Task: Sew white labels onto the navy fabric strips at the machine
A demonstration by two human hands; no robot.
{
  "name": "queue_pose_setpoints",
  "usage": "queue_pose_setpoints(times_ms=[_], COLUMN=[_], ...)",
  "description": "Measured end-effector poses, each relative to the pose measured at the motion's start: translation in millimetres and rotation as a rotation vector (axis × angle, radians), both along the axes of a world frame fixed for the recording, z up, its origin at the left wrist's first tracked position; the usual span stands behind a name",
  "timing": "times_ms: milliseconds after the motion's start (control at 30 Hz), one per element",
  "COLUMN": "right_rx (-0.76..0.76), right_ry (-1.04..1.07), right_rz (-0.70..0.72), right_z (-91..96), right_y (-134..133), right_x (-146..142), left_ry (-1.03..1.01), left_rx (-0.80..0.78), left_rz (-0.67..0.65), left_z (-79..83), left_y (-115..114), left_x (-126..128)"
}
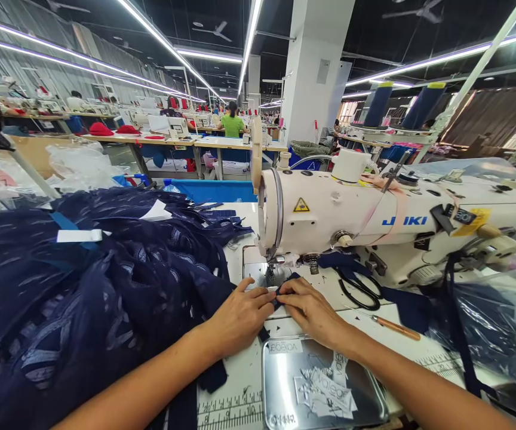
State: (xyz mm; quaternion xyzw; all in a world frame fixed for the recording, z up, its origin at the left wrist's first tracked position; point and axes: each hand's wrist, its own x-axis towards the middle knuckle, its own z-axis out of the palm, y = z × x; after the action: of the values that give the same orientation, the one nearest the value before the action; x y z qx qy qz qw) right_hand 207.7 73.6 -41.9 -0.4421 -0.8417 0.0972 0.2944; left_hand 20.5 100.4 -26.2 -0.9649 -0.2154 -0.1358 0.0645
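Note:
My left hand (240, 313) and my right hand (309, 310) meet fingertip to fingertip in front of the needle of a white Juki sewing machine (374, 221). Both pinch a small piece of dark navy fabric (285, 285) flat on the machine bed, just before the presser foot (270, 273). A large heap of navy patterned fabric (83, 298) lies under and left of my left forearm. Both hands' fingers are pressed together on the cloth.
Black-handled scissors (359, 289) and a wooden-handled awl (395, 327) lie right of my right hand. A metal tin lid (321, 388) sits near the table's front edge by a printed ruler (229, 409). Plastic-bagged cloth (504, 322) is at right. Other workers sit at far tables.

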Motion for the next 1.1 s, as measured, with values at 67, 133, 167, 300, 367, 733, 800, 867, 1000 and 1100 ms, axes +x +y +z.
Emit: queue_pose_setpoints(times_ms=[67,133,167,300,367,733,800,867,1000,1100], right_rx=[0.02,0.036,0.037,-0.015,-0.035,0.205,0.23,0.257,0.289,0.301], right_ry=[-0.048,-0.068,-0.06,0.048,0.09,-0.422,-0.502,-0.556,-0.593,-0.579], right_rz=[-0.006,-0.002,0.004,0.025,0.023,-0.007,0.01,0.037,0.106,0.145], right_z=[2.0,3.2,3.2,-0.6,-3.0,5.1,4.6,4.5,10.1,12.8], right_y=[-2,-3,-3,3,6,-7,-7,-6,5,18], right_x=[-1,-1,-1,3,5,-6,-6,-5,-1,4], left_ry=[0.012,0.025,0.029,0.038,0.047,0.077,0.084,0.097,0.11,0.088], left_rx=[0.034,0.049,0.051,0.073,0.085,0.047,0.094,0.179,0.228,0.188], left_rz=[0.039,0.087,0.102,0.109,0.111,0.153,0.188,0.211,0.09,-0.026], left_z=[2.3,3.8,3.9,1.2,-0.1,15.5,18.8,19.7,15.7,9.7], left_y=[-2,-4,-4,-4,-4,-11,-12,-11,-4,7], left_x=[0,0,0,0,0,-6,-14,-21,-22,-12])
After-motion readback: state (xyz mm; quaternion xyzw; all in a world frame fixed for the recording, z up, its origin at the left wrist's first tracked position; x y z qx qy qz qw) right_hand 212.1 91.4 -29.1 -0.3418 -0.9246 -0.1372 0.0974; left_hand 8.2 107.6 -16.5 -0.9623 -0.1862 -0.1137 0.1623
